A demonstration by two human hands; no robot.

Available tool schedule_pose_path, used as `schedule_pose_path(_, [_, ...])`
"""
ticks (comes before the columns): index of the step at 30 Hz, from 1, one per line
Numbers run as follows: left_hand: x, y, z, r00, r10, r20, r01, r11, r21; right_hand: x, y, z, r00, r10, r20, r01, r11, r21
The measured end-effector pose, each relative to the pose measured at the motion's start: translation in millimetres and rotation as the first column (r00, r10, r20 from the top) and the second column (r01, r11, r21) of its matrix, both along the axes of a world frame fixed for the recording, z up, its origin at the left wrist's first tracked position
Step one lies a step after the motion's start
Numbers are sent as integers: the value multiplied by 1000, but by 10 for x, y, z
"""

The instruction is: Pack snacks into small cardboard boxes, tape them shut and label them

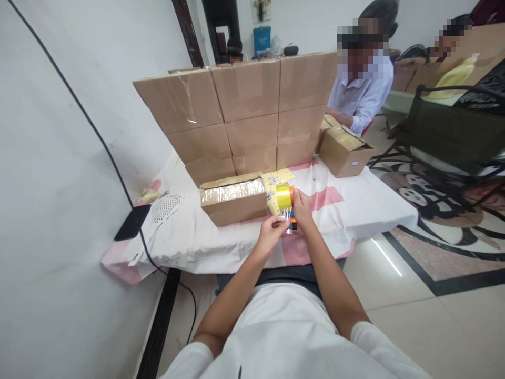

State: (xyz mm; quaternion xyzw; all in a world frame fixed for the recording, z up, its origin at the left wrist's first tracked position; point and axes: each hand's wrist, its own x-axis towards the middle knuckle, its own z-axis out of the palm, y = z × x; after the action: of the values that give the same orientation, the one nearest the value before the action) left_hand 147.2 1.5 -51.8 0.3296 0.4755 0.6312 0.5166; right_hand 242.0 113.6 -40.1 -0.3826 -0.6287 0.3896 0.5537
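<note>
Near the table's front edge, my right hand [302, 210] is closed on a tape dispenser [292, 195] with an orange frame and a yellow roll of packing tape [283, 197]. My left hand [273, 231] pinches the loose end of the clear tape [286, 213], which stretches between both hands. Just left of the hands sits a small cardboard box [236, 208], its top flaps up and shiny wrapped contents showing. A yellow patterned sheet [276, 179] lies behind the tape roll.
Stacked cardboard boxes [252, 95] form a wall across the table's back. Another box [345, 150] stands at the right, near a seated person [361, 79]. A black cable [98, 134] hangs at the left, by a dark flat object [133, 222]. A cloth covers the table [221, 247].
</note>
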Motion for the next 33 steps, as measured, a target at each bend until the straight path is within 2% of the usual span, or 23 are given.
schedule_pose_path(7, [-52,-81,51,1000,-19,-6,19,999,-35,-151,216,128,997,-34,-64,30,997,-73])
schedule_pose_path(12, [-67,-111,111,1000,-29,-7,28,998,-48,-242,189,203,992,-66,-107,65,998,-10])
schedule_pose_path(17, [-101,-129,130,999,-41,-5,41,998,-46,-205,127,178,988,62,-142,-74,994,-81])
schedule_pose_path(22, [-50,-146,131,998,-56,-11,56,998,-9,-220,23,55,980,55,-194,-93,978,-189])
schedule_pose_path(24, [-44,-146,140,998,-63,-18,63,998,1,-226,-19,35,955,94,-283,-159,963,-217])
schedule_pose_path(28, [-105,-146,174,996,-83,-31,83,996,22,-152,-70,104,841,233,-489,-387,889,-243])
schedule_pose_path(31, [-173,-164,204,986,-149,-73,151,988,19,-22,-62,199,748,343,-568,-567,774,-280])
schedule_pose_path(33, [-203,-183,216,971,-207,-117,209,978,9,62,-47,251,704,381,-599,-640,706,-303])
